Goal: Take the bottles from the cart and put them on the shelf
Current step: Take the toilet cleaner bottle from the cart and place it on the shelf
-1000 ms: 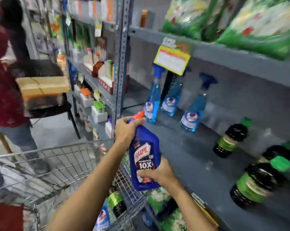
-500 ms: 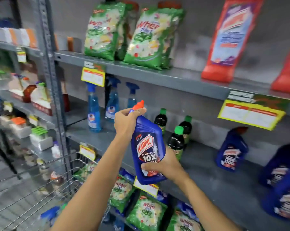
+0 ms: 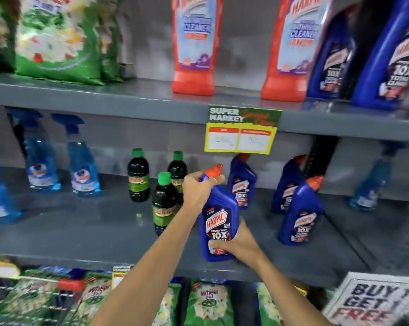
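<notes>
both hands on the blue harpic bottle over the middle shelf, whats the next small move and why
Probably lower the Harpic bottle onto the bare shelf just below it, upright, then let go. The left hand grips its neck and the right hand cups its base, and it looks held at the front edge. Matching blue bottles stand just right, dark green-capped bottles left, with a gap between.

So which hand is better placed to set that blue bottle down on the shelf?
Probably the right hand: it cups the base of the blue Harpic bottle just above the middle shelf. The left hand only steadies the neck.
</notes>
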The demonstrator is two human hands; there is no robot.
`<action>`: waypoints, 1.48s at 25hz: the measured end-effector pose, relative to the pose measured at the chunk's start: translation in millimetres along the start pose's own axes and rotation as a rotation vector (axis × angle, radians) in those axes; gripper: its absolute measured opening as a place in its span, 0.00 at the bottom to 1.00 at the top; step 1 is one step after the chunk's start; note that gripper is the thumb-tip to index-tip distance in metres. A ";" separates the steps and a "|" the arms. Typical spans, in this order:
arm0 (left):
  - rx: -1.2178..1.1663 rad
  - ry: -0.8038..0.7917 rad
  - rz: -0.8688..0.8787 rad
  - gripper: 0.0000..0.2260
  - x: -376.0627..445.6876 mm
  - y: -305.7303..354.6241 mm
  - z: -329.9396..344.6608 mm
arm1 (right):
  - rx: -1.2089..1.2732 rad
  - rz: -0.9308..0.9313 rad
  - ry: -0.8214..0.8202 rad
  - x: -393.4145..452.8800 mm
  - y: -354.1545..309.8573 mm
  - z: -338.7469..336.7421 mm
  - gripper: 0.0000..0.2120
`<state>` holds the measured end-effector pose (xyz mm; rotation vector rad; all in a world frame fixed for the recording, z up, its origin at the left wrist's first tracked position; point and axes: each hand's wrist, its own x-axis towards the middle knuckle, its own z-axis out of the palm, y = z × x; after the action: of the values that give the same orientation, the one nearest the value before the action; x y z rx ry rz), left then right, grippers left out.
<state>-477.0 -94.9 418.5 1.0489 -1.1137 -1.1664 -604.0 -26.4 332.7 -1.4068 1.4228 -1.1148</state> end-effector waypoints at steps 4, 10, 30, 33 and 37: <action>0.024 -0.136 -0.054 0.07 17.8 -19.5 33.8 | -0.019 0.076 0.087 17.0 24.7 -23.3 0.33; 0.103 -0.255 0.077 0.11 24.5 -27.8 73.8 | 0.015 0.077 0.201 42.1 41.7 -48.3 0.39; 0.155 -0.006 0.081 0.05 -30.0 -33.3 -6.6 | -0.421 -0.163 0.530 -26.5 25.4 2.4 0.07; 0.192 0.129 0.091 0.05 -48.3 -38.6 -64.0 | -0.390 -0.235 0.365 -38.7 19.3 42.1 0.06; 0.259 0.319 0.020 0.02 -73.3 -47.9 -149.6 | -0.366 -0.270 0.162 -53.1 12.6 108.1 0.07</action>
<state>-340.1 -21.2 341.8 1.3666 -1.0340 -0.8154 -501.4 22.1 290.3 -1.8453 1.6484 -1.1991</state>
